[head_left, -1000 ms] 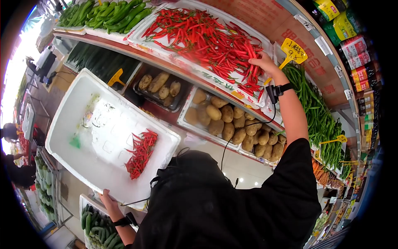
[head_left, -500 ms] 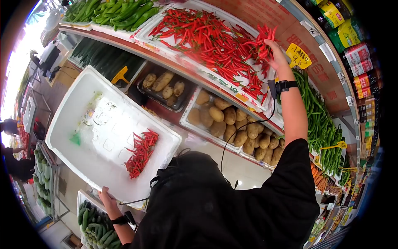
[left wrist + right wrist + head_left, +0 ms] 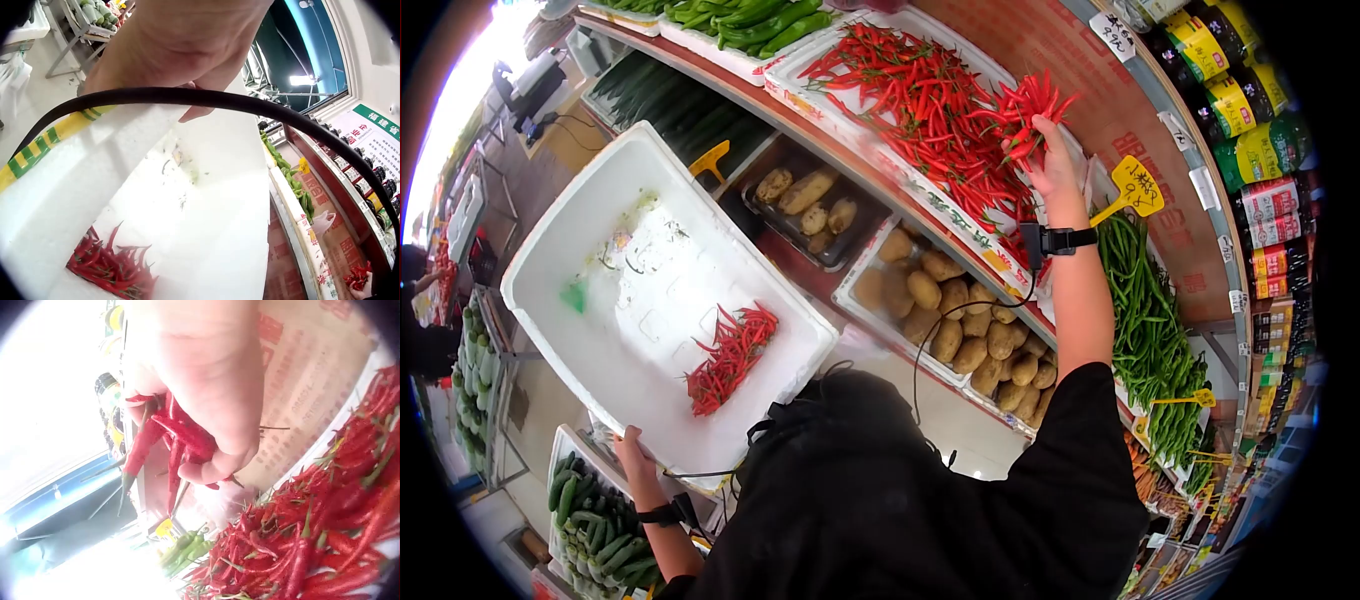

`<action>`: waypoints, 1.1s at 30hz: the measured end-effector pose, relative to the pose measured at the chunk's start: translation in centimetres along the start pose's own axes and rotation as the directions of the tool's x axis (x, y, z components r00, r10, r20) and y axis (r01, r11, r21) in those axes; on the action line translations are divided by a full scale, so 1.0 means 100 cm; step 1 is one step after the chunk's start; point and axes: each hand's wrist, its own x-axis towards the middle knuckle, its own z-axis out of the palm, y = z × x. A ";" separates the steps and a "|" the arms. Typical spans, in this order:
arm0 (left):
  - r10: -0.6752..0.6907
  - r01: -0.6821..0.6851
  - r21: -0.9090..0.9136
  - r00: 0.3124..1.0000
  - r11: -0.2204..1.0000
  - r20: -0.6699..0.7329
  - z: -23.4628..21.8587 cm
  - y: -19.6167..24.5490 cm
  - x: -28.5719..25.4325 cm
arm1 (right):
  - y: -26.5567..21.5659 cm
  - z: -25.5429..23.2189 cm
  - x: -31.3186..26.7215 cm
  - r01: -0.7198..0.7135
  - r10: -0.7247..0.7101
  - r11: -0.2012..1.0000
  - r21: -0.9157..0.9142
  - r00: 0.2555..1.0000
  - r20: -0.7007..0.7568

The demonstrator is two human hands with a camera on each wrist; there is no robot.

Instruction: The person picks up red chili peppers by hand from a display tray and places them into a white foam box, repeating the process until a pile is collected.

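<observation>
My right hand (image 3: 1052, 165) grips a bunch of red chili peppers (image 3: 181, 434), its fingers curled round them and several stems poking out. It is raised over the near-right part of a white foam tray heaped with red chilies (image 3: 910, 85). My left hand (image 3: 635, 460) holds the rim of a large white foam box (image 3: 580, 350), which is tilted beside my body. In the left wrist view that hand (image 3: 181, 50) lies over the box's edge. A small pile of red chilies (image 3: 735, 355) lies inside the box near its right end, with bits of plant debris elsewhere on the bottom.
A yellow price tag (image 3: 1138, 187) stands beside the chili tray, next to long green peppers (image 3: 1145, 310). Potatoes (image 3: 970, 320) fill a crate on the lower shelf. Cucumbers (image 3: 600, 530) lie at lower left. A black cable (image 3: 920, 370) runs from my right wrist.
My right hand has lifted a bunch of chilies off the heap and turned it over the tray. The left hand keeps its hold on the box. The head view has shifted slightly.
</observation>
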 end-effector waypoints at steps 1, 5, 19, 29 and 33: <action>-0.003 0.003 -0.003 1.000 1.000 0.002 0.000 0.001 0.000 | 0.005 0.000 0.005 -0.019 0.019 0.999 0.050 1.000 -0.002; 0.012 -0.012 -0.015 1.000 1.000 0.015 -0.006 -0.004 0.003 | 0.021 -0.008 0.022 -0.048 0.056 0.994 0.096 0.994 -0.089; 0.020 -0.020 -0.014 0.999 1.000 -0.025 0.012 0.010 -0.014 | 0.012 0.053 -0.002 -0.070 0.070 0.998 -0.004 0.986 0.151; -0.008 0.011 0.025 0.995 1.000 -0.104 -0.003 -0.010 0.002 | 0.136 0.186 -0.094 -0.330 0.345 0.934 -0.134 0.741 0.576; 0.011 -0.010 0.015 0.992 1.000 -0.122 0.006 -0.007 -0.004 | 0.230 0.228 -0.130 -0.568 0.535 0.806 -0.166 0.580 0.615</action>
